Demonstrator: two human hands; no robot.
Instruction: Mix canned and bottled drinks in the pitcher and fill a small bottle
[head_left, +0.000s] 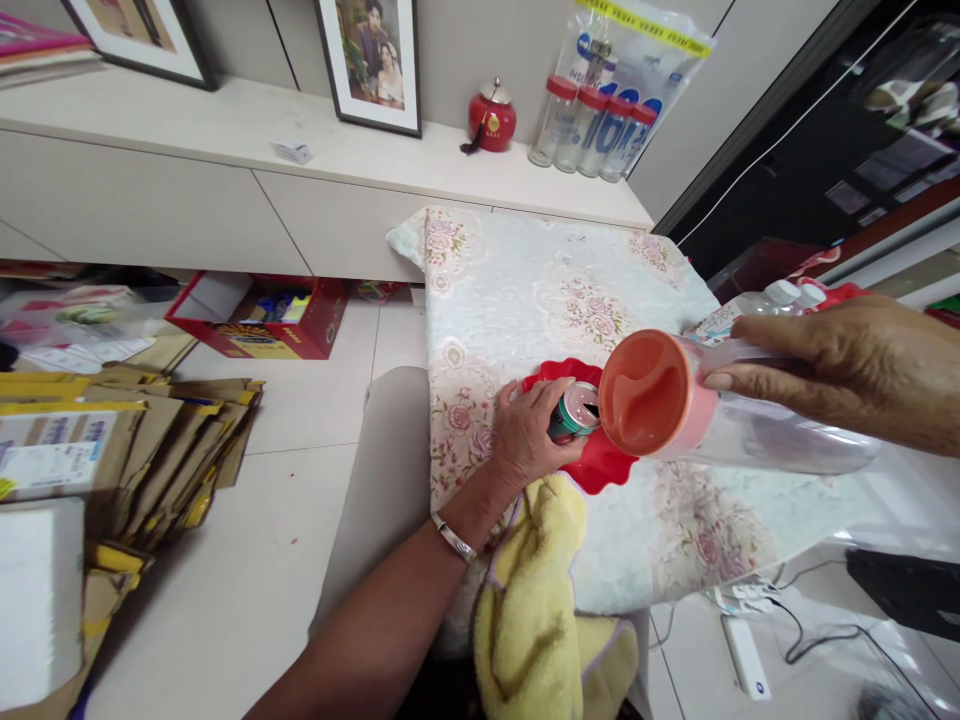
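My left hand [531, 432] is wrapped round a green drink can [576, 408], its opened top facing up and to the right. Beneath the can lies a red scalloped tray [600, 468] on a floral tablecloth [517, 290]. From the right, my right hand [847, 370] grips the handle of a clear plastic pitcher [780, 435] with an orange lid [649, 392]. The pitcher is tipped nearly flat, its lid end close beside the can's opening. Whether any liquid runs between them I cannot tell.
A yellow towel [536, 600] hangs over the table's near edge. Glass jars with red lids [592, 130] and a red pot [492, 118] stand on the cabinet behind. Flattened cardboard [165, 450] and a red box [259, 318] lie left. A power strip [744, 655] sits right.
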